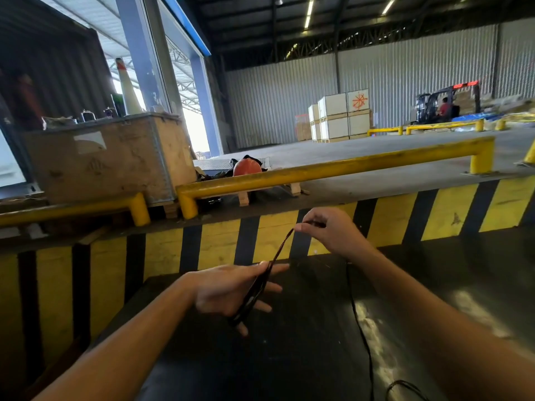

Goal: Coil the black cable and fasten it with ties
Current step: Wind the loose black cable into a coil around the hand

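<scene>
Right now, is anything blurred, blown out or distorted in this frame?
Head view: the doorway is blown out white; glare streaks the dark table; both hands, left and right, and the cable between them look soft; the wide lens bows the yellow rail.

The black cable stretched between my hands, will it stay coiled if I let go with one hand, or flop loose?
Probably flops: the black cable is thin, and its free length trails in loose curves across the dark surface. It looks light, held by right-hand fingertips alone. The loops in the left hand likely spread without a tie.
</scene>
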Demonstrator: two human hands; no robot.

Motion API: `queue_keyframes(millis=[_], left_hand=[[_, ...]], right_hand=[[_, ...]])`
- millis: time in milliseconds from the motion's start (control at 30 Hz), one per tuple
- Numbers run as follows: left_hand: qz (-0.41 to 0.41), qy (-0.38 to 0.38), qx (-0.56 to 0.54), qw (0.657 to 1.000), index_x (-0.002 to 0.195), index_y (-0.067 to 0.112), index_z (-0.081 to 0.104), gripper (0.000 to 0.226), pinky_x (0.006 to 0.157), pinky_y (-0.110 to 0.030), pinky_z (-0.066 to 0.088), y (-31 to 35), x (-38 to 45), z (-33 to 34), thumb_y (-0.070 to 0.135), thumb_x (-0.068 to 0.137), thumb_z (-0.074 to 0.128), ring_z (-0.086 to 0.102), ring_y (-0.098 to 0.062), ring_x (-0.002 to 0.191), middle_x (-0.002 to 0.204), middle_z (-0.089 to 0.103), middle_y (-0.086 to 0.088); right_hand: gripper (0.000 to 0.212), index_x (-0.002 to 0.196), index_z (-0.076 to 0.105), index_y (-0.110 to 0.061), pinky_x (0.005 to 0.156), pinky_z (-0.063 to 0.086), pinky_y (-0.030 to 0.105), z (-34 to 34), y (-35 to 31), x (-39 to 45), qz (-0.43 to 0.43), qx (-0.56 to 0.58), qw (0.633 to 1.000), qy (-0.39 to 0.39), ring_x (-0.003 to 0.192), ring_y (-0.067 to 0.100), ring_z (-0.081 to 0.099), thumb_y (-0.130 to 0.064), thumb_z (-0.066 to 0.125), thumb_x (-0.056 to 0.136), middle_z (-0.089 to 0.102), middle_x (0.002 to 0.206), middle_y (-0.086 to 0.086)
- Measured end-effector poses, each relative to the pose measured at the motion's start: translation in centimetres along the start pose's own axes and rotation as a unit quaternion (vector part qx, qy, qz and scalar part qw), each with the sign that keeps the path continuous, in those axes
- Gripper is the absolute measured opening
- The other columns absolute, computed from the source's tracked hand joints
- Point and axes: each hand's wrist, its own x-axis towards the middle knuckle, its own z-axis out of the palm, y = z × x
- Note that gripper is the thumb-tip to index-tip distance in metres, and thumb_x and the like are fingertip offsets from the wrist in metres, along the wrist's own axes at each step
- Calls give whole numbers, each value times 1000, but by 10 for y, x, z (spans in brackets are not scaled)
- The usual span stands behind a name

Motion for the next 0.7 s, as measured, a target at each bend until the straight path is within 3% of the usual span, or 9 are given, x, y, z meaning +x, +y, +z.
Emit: queue_keyframes(millis=[100, 167, 233, 333, 400, 433, 500, 600, 700], left_hand=[[123, -33, -145, 981, 134, 53, 39, 45, 94, -65, 43, 16, -5, 3, 55, 89, 31, 46, -32, 131, 145, 43, 1], [213, -12, -235, 948, 135, 48, 42, 47, 93, -69, 41, 31, -8, 6, 53, 89, 34, 45, -37, 130, 147, 42, -6], [276, 59, -287, 915, 135, 47, 42, 47, 92, -71, 37, 44, -7, 5, 52, 89, 35, 40, -38, 133, 150, 38, -8], [291, 186, -237, 908, 134, 52, 39, 43, 100, -72, 24, 48, -4, -3, 52, 92, 29, 19, -33, 143, 157, 23, -3], [232, 270, -68, 932, 135, 53, 34, 42, 106, -65, 22, 37, -4, -7, 51, 95, 27, 20, -28, 143, 158, 17, -2], [186, 298, 27, 936, 136, 50, 32, 41, 105, -56, 30, 30, -5, -7, 50, 96, 26, 31, -25, 136, 156, 22, -4], [95, 317, 195, 923, 136, 46, 27, 38, 87, -35, 40, 21, -8, -5, 49, 98, 22, 45, -18, 112, 144, 38, -9], [-13, 241, 298, 923, 143, 32, 27, 49, 80, -25, 41, 11, -10, -5, 49, 98, 20, 52, -15, 101, 122, 51, 1], [-64, 150, 276, 947, 142, 43, 28, 49, 99, -34, 37, -4, -5, -2, 55, 94, 23, 44, -23, 127, 146, 39, -3]], right_hand=[[18, 85, 60, -21, 64, 50, 29, 36, 10, -22, 28, 24, 999, -30, 69, 12, 59, -32, 49, 94, 60, 75, -5], [20, 86, 59, -23, 69, 54, 32, 64, 3, -49, 48, 67, 986, -142, 70, 10, 62, -27, 44, 97, 61, 77, -5], [19, 88, 58, -27, 74, 52, 30, 83, -18, -74, 56, 61, 946, -312, 75, 5, 59, -30, 42, 98, 58, 81, -8], [18, 99, 57, -24, 81, 47, 31, 78, -40, -86, 33, 20, 877, -478, 83, 7, 54, -32, 41, 97, 54, 87, -8], [17, 98, 58, -24, 83, 50, 34, 55, -46, -77, 9, 3, 891, -454, 84, 9, 56, -33, 43, 97, 56, 90, -6], [14, 91, 56, -28, 83, 51, 34, 39, -48, -69, -6, -10, 907, -420, 82, 9, 57, -33, 45, 96, 56, 89, -5], [14, 86, 56, -29, 79, 50, 28, 8, -48, -50, -33, -56, 937, -343, 79, 9, 58, -34, 46, 95, 58, 87, -3], [24, 89, 64, -14, 74, 47, 25, -33, -47, -24, -62, -96, 964, -238, 78, 13, 60, -34, 52, 92, 63, 85, 3], [18, 85, 67, -14, 67, 42, 23, -54, -43, -9, -55, -53, 991, -113, 76, 8, 58, -32, 61, 87, 63, 80, -1]])
